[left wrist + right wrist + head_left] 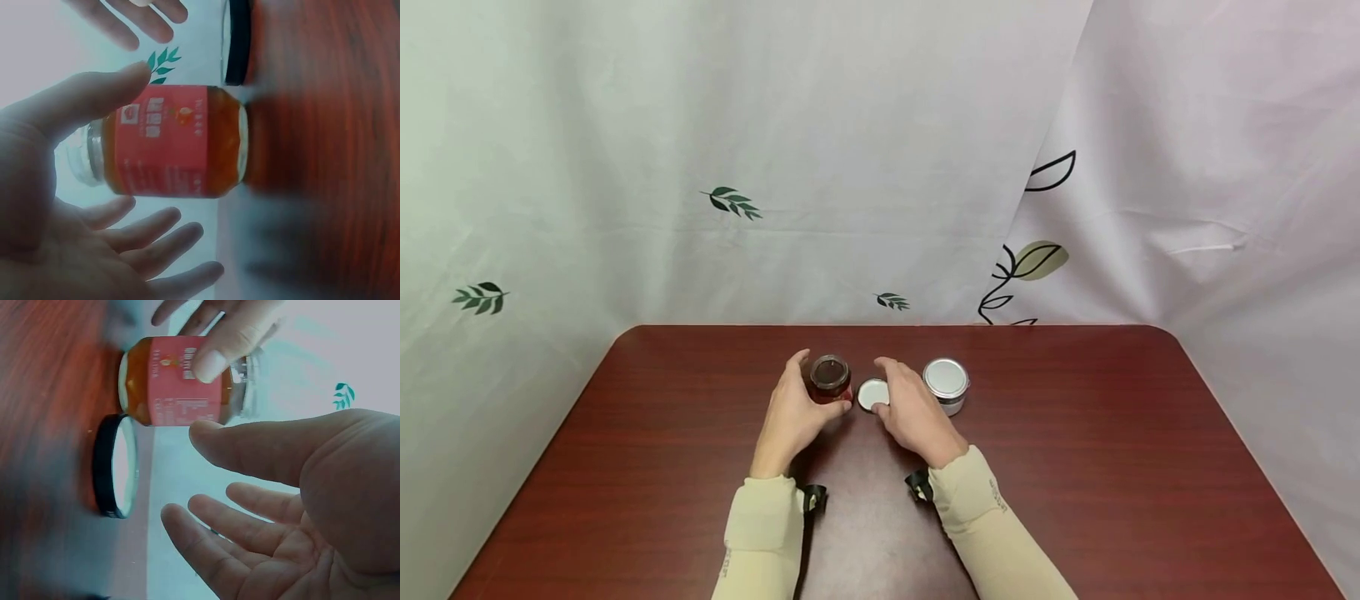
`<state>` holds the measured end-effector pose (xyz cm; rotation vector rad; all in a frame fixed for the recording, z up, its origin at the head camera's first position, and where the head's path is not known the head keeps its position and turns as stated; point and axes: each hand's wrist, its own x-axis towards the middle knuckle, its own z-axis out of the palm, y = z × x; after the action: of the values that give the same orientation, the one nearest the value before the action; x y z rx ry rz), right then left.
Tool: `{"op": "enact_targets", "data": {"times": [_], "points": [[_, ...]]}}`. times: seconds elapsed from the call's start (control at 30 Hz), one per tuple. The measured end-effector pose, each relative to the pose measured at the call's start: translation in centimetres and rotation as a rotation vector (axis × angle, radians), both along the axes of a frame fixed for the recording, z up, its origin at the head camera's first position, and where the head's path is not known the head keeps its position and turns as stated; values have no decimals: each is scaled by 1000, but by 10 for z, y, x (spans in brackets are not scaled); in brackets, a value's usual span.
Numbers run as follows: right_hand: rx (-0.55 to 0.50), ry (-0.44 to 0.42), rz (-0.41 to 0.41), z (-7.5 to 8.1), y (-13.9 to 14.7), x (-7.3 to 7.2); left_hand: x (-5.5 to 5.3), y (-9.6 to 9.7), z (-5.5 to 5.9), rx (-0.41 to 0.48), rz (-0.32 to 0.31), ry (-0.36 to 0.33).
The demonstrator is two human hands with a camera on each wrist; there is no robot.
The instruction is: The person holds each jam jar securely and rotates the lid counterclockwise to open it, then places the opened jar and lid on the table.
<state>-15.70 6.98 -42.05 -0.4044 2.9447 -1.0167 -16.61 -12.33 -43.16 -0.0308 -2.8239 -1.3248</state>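
- Left hand (792, 414) makes a wide grip around the orange, red-labelled glass jar (169, 150); I can't tell if it touches.
- Right hand (916, 414): wide, empty grip by the round, black-edged white lid (871, 395), at the jar's three o'clock.

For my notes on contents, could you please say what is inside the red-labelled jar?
Through the glass, the jar shows an orange-brown filling above and below the label. Whatever lies directly behind the label is covered and cannot be seen.

Smooth glass jar (172, 142), glossy wood-grain table (1075, 467), creased cloth backdrop (865, 125)
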Motion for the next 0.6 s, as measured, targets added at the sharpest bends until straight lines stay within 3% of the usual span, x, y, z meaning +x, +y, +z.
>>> {"op": "enact_targets", "data": {"times": [0.33, 0.6], "points": [[-37, 77, 4, 14, 11, 10, 6, -11, 15, 55, -15, -41], [-65, 119, -33, 19, 27, 11, 10, -14, 27, 97, 34, -44]]}}
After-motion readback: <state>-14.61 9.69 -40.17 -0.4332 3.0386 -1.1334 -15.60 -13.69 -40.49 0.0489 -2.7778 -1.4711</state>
